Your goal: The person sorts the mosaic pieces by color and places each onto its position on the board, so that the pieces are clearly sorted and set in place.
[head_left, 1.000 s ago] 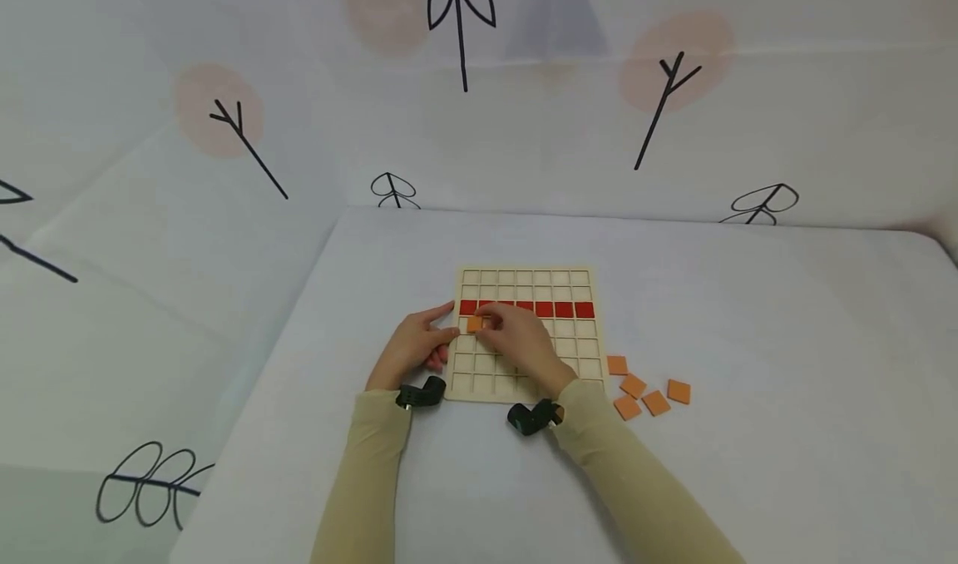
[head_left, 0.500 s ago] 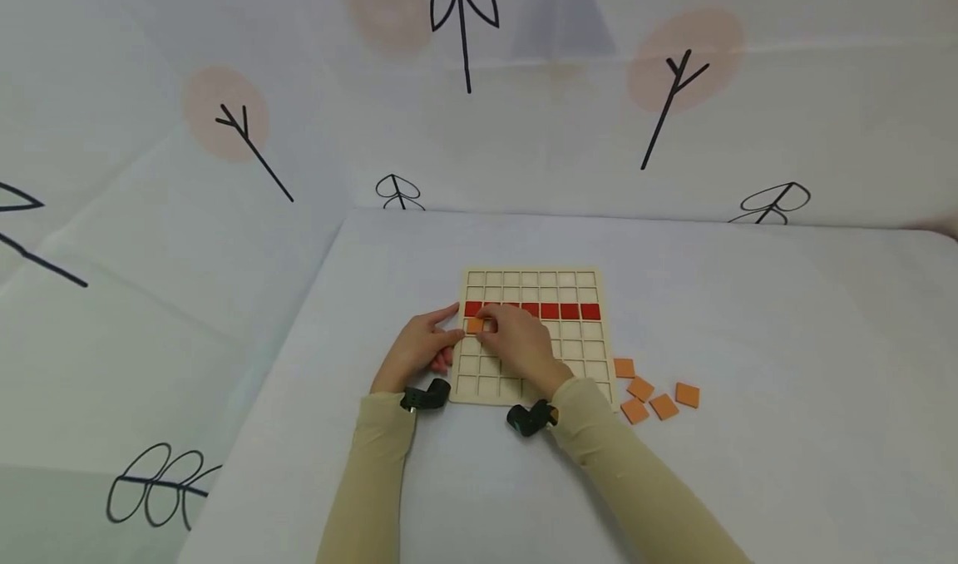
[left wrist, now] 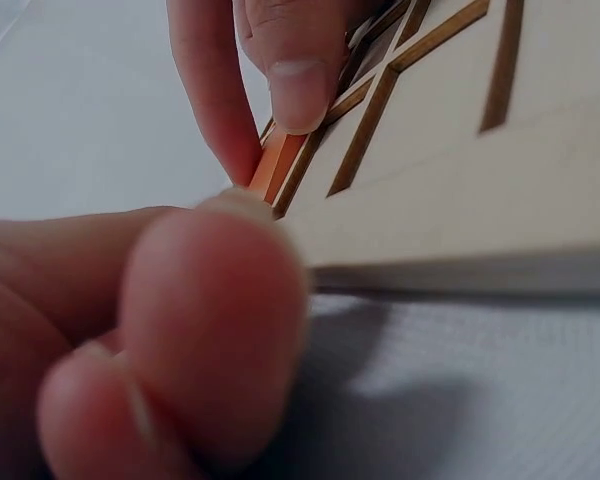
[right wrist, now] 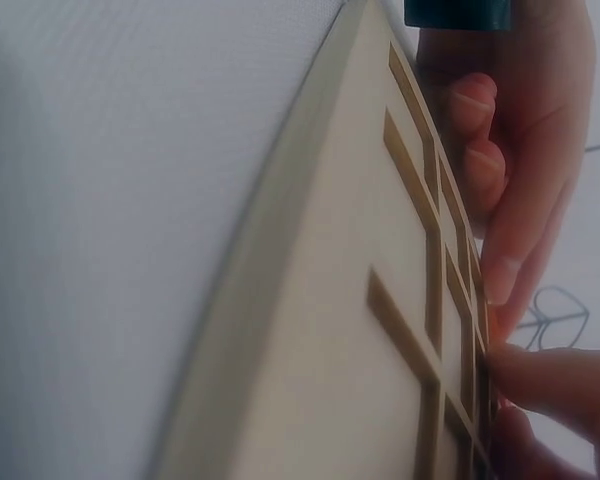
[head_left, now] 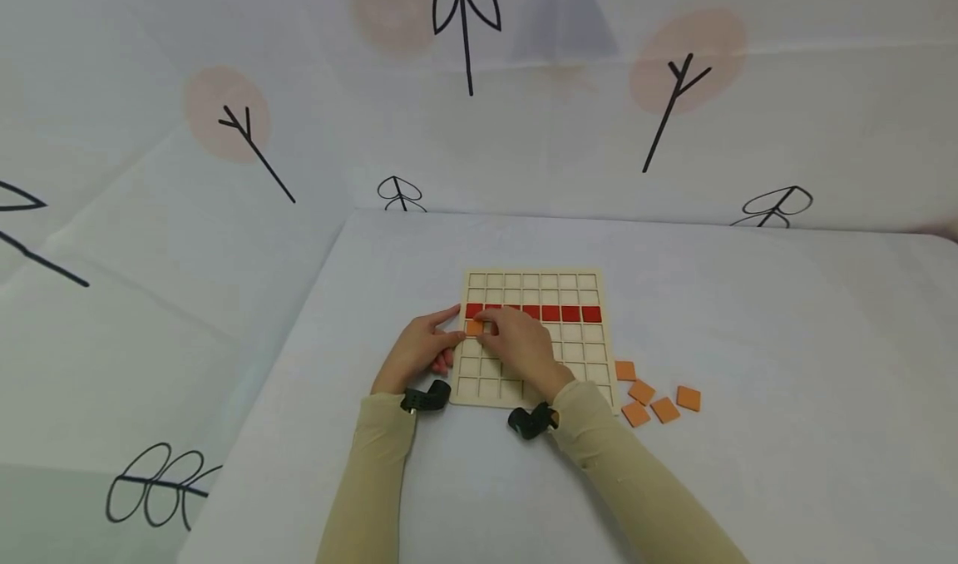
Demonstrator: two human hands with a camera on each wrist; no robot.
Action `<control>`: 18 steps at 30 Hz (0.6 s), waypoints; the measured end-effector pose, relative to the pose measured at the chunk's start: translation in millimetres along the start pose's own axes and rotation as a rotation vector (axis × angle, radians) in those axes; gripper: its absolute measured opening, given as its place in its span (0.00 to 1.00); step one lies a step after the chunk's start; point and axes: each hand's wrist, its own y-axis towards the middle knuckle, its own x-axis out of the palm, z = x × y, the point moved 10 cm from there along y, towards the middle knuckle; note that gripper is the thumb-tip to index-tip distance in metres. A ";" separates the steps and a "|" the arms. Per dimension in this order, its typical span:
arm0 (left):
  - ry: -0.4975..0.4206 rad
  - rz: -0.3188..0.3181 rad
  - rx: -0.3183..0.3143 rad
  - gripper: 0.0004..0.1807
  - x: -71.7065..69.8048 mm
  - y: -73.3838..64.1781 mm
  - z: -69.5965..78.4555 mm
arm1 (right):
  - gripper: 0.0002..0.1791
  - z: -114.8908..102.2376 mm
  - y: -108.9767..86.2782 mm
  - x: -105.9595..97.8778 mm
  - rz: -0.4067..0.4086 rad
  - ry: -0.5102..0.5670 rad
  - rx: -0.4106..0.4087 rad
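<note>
A pale wooden grid board (head_left: 479, 393) lies on the white cloth, with a row of red square tiles (head_left: 550, 314) across it. My right hand (head_left: 520, 343) reaches over the board and pinches an orange square tile (head_left: 474, 329) at the leftmost cell just below the red row. Seen from the left wrist, that orange tile (left wrist: 277, 165) sits between finger and thumb, right at the cell's edge. Along the board's left edge rests my left hand (head_left: 414, 348), index finger and thumb stretched out to the edge, the other fingers bent beneath.
Several loose orange tiles (head_left: 641, 393) lie on the cloth to the right of the board's lower corner. Behind the table (head_left: 786, 314) hangs a white fabric backdrop (head_left: 554, 165) with drawn plants. Each wrist wears a dark camera.
The orange tile has shifted slightly left with my right fingers, further into the first cell. My left hand stays at the board's edge. The head view has swung a little.
</note>
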 end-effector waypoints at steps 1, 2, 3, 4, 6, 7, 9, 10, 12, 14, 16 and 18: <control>0.002 0.000 -0.001 0.29 0.1 -0.2 0.3 | 0.14 -0.2 -0.1 0.2 -0.002 0.000 -0.002; 0.005 0.001 0.000 0.29 -0.1 -0.5 0.8 | 0.14 -0.4 0.0 0.3 -0.004 -0.002 -0.004; 0.010 0.002 0.001 0.29 0.0 -0.6 1.1 | 0.14 -0.5 0.2 0.5 -0.005 -0.004 -0.005; 0.013 0.001 0.002 0.29 0.0 -0.6 1.4 | 0.14 -0.6 0.4 0.7 -0.008 -0.008 -0.006; 0.019 0.002 0.004 0.29 -0.1 -0.6 1.7 | 0.14 -0.5 0.6 0.8 -0.012 -0.010 -0.004; 0.019 0.001 0.004 0.29 0.0 -0.6 1.9 | 0.14 -0.5 0.7 0.8 -0.014 -0.014 -0.003; 0.021 0.001 0.007 0.29 -0.1 -0.5 2.1 | 0.15 -1.0 0.9 1.4 -0.021 -0.023 -0.005; 0.022 0.000 0.008 0.29 -0.2 -0.4 2.2 | 0.15 -1.6 0.8 1.5 -0.024 -0.033 -0.009; 0.025 -0.002 0.013 0.29 -0.1 -0.5 2.4 | 0.16 -3.1 0.5 2.4 -0.034 -0.059 -0.018; 0.030 -0.006 0.015 0.29 0.3 -0.4 1.9 | 0.18 -4.9 -0.1 3.6 -0.047 -0.092 -0.030; 0.033 -0.010 0.016 0.29 0.7 -0.2 1.2 | 0.19 -6.2 -1.2 4.1 -0.054 -0.116 -0.038; 0.036 -0.011 0.017 0.29 0.8 0.1 0.4 | 0.19 -7.2 -1.9 4.0 -0.056 -0.126 -0.046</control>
